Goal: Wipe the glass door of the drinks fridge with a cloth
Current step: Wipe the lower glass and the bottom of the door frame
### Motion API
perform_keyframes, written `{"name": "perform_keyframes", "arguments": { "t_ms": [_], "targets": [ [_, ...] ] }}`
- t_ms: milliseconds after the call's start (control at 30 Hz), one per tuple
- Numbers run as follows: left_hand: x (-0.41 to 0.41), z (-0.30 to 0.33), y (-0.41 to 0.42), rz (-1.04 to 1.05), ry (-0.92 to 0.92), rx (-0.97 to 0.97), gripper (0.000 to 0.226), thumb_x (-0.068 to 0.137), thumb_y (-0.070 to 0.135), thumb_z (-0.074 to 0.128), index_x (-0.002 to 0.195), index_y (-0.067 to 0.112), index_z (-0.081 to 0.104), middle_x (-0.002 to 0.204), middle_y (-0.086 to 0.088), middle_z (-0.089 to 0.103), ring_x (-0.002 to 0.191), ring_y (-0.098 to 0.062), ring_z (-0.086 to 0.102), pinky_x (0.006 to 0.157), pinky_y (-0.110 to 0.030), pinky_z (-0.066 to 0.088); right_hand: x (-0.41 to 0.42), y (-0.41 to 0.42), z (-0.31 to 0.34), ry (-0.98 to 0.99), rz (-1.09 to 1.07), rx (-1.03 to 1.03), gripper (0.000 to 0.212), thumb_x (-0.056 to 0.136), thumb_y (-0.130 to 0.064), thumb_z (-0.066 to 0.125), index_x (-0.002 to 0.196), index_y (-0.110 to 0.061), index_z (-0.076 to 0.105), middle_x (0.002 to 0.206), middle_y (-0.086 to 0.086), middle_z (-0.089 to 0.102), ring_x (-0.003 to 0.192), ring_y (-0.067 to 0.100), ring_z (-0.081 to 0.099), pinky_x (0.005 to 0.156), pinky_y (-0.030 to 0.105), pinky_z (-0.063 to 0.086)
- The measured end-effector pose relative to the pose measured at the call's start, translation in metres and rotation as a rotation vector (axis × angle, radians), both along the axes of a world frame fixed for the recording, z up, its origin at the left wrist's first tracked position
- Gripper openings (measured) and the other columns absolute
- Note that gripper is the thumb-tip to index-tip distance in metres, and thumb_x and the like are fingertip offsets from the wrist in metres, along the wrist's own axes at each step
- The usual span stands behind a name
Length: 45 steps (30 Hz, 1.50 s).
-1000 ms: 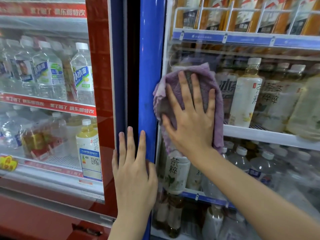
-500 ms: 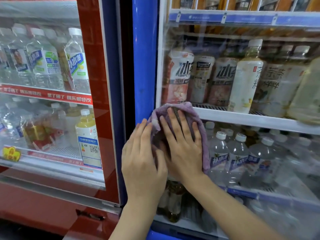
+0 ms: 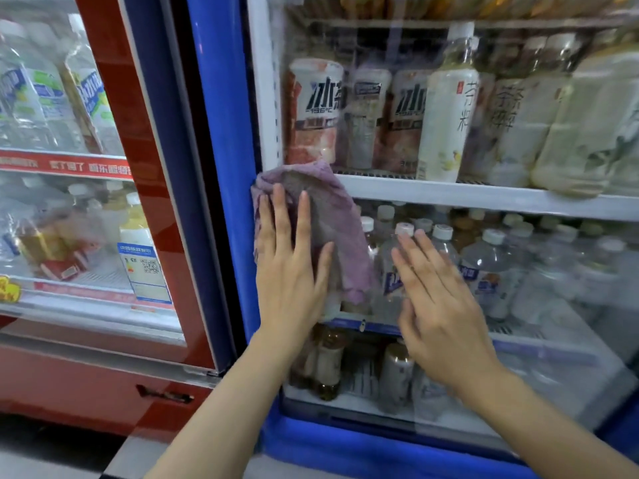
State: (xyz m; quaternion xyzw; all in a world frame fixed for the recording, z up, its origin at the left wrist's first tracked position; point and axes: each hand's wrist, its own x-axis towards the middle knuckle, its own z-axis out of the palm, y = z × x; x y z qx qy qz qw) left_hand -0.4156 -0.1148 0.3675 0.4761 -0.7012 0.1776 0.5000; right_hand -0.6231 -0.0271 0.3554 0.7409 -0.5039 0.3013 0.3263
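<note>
A purple cloth (image 3: 332, 233) lies flat against the glass door (image 3: 449, 257) of the blue drinks fridge, hard by its left frame (image 3: 221, 167), its long axis running top to bottom. The left hand (image 3: 290, 267), fingers straight and grip released, presses it to the pane. The right hand (image 3: 439, 305), also open and holding nothing, hovers just beside the cloth's right edge. Unwiped glass appears to stretch rightward, so the next stroke likely runs that way, the left hand nearer.
</note>
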Motion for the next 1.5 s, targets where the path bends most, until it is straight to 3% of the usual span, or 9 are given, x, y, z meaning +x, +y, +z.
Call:
{"name": "perform_keyframes", "arguments": {
  "t_ms": [200, 500, 600, 833, 1033, 1133, 1233, 1400, 1500],
  "targets": [
    [-0.007, -0.024, -0.026, 0.051, -0.020, -0.043, 0.072, 0.109, 0.053, 0.027, 0.167, 0.024, -0.004, 0.174, -0.002, -0.014, 0.162, -0.027, -0.011, 0.130, -0.042, -0.007, -0.019, 0.011, -0.013, -0.005, -0.090, 0.044, 0.075, 0.092, -0.011, 0.050, 0.163, -0.001, 0.028, 0.175, 0.011, 0.016, 0.163, 0.029, 0.014, 0.131, 0.048, 0.016],
    [0.014, -0.151, -0.016, 0.057, -0.248, 0.088, 0.074, 0.109, 0.058, 0.017, 0.167, 0.020, -0.010, 0.173, -0.008, -0.022, 0.160, -0.027, -0.019, 0.129, -0.039, -0.013, -0.024, 0.011, -0.012, 0.016, -0.116, 0.073, 0.073, 0.094, -0.015, 0.044, 0.164, -0.002, 0.025, 0.175, 0.013, 0.015, 0.163, 0.029, 0.014, 0.130, 0.053, 0.021],
    [0.000, -0.137, -0.012, 0.067, -0.191, 0.083, 0.086, 0.102, 0.053, 0.034, 0.166, 0.021, -0.014, 0.172, -0.007, -0.027, 0.160, -0.028, -0.014, 0.129, -0.040, -0.014, -0.025, 0.011, -0.011, -0.005, -0.090, 0.074, 0.076, 0.092, -0.011, 0.048, 0.164, -0.003, 0.025, 0.175, 0.012, 0.017, 0.163, 0.028, 0.014, 0.129, 0.052, 0.022],
    [-0.059, -0.032, -0.023, -0.052, -0.078, -0.107, 0.070, 0.110, 0.058, 0.021, 0.168, 0.026, 0.000, 0.175, -0.003, -0.016, 0.162, -0.028, -0.013, 0.130, -0.039, -0.012, -0.024, 0.014, -0.007, -0.059, -0.030, 0.092, 0.076, 0.090, -0.004, 0.053, 0.163, -0.002, 0.029, 0.174, 0.011, 0.021, 0.163, 0.026, 0.014, 0.131, 0.048, 0.019],
    [-0.043, -0.134, 0.002, -0.062, -0.196, -0.012, 0.071, 0.109, 0.055, 0.018, 0.166, 0.026, -0.012, 0.173, -0.004, -0.023, 0.154, -0.038, 0.014, 0.129, -0.041, -0.010, -0.031, 0.019, -0.004, -0.029, -0.017, 0.156, 0.075, 0.092, -0.013, 0.041, 0.164, -0.003, 0.024, 0.175, 0.011, 0.019, 0.163, 0.025, 0.012, 0.130, 0.047, 0.016],
    [-0.043, -0.163, 0.006, -0.040, -0.199, 0.051, 0.067, 0.110, 0.054, 0.010, 0.167, 0.024, -0.009, 0.174, -0.006, -0.020, 0.154, -0.040, 0.014, 0.129, -0.041, -0.009, -0.032, 0.021, -0.001, -0.022, -0.009, 0.156, 0.075, 0.091, -0.014, 0.041, 0.164, -0.003, 0.025, 0.175, 0.010, 0.018, 0.163, 0.024, 0.012, 0.130, 0.047, 0.016],
    [-0.062, -0.150, 0.008, -0.020, -0.135, 0.094, 0.071, 0.109, 0.053, 0.018, 0.167, 0.021, -0.005, 0.174, -0.006, -0.018, 0.145, -0.044, 0.025, 0.127, -0.043, -0.006, -0.035, 0.024, 0.002, -0.044, 0.015, 0.152, 0.075, 0.091, -0.014, 0.040, 0.164, -0.004, 0.026, 0.175, 0.009, 0.020, 0.163, 0.024, 0.014, 0.130, 0.046, 0.017],
    [-0.101, -0.057, 0.006, -0.116, -0.079, -0.045, 0.075, 0.106, 0.053, 0.029, 0.167, 0.028, -0.008, 0.174, -0.002, -0.020, 0.162, -0.028, -0.012, 0.130, -0.042, -0.011, -0.055, 0.040, 0.003, -0.139, -0.012, 0.091, 0.072, 0.090, -0.009, 0.043, 0.161, -0.001, 0.034, 0.172, 0.011, 0.027, 0.161, 0.026, 0.020, 0.129, 0.048, 0.021],
    [-0.121, -0.009, -0.002, -0.097, -0.045, -0.148, 0.078, 0.103, 0.051, 0.037, 0.168, 0.028, 0.000, 0.175, -0.002, -0.014, 0.162, -0.028, -0.010, 0.130, -0.043, -0.009, -0.071, 0.053, -0.002, -0.196, -0.078, 0.051, 0.072, 0.090, -0.007, 0.045, 0.161, 0.000, 0.033, 0.172, 0.012, 0.028, 0.161, 0.026, 0.021, 0.130, 0.049, 0.021]
  ]
}}
